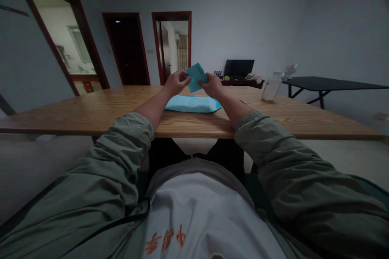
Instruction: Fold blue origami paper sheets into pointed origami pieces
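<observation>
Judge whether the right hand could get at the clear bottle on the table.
Probably yes: the right hand is pinching a teal folded sheet, but only the wooden tabletop lies between it and the clear bottle.

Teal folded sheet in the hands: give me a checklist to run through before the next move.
1. Both hands on the teal folded sheet: ok, the left hand and right hand grip it from either side.
2. Sheet held off the wooden table: ok, it is raised above the surface.
3. Light blue packet: ok, lying flat on the table just in front of the hands.
4. Translucent bottle: ok, standing well to the right, apart from the hands.
5. Sheet's edges lined up: cannot tell, the fingers cover part of it and the view is dim.
</observation>
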A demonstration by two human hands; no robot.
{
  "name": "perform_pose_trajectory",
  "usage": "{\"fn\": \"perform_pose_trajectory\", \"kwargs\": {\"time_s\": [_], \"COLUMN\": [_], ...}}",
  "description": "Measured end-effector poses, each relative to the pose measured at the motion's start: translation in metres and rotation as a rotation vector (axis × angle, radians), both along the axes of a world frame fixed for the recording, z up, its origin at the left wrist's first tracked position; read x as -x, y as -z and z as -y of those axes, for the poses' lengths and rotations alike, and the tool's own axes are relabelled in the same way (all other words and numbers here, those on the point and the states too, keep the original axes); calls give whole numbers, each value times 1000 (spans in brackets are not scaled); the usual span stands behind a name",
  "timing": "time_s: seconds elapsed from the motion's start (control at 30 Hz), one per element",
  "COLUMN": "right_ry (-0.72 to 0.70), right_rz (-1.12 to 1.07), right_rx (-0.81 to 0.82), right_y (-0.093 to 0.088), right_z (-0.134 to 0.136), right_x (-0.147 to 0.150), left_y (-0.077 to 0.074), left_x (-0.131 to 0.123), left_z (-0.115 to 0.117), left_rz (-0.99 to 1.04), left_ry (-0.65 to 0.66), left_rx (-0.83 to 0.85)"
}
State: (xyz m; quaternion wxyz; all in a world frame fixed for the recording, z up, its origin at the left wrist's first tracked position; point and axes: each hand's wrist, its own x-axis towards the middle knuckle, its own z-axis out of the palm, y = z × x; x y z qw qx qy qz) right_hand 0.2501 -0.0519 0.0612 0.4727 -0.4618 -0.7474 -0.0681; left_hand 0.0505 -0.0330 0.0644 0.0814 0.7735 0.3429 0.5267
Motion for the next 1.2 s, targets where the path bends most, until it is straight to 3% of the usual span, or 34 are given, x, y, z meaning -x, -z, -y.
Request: {"fn": "perform_pose_trajectory", "kwargs": {"time_s": [0.23, 0.4, 0.57, 0.7, 0.93, 1.2], "right_ry": [-326, -522, -613, -565, -335, -159], "right_rz": [-19, -37, -73, -108, -136, -103], "right_rx": [69, 155, 230, 224, 38, -41], "right_y": [9, 16, 16, 12, 4, 4], "right_z": [-8, -20, -16, -10, -9, -11], "right_x": [7, 8, 11, 13, 8, 2], "left_y": [10, 7, 9, 9, 0, 7], "left_x": [-8, -4, -3, -6, 0, 2], "left_z": [-5, 0, 6, 7, 4, -8], "left_rz": [-32, -11, 16, 57, 215, 31], "left_ry": [255, 298, 377, 365, 246, 289], "left_rx": [190, 311, 417, 423, 249, 198]}}
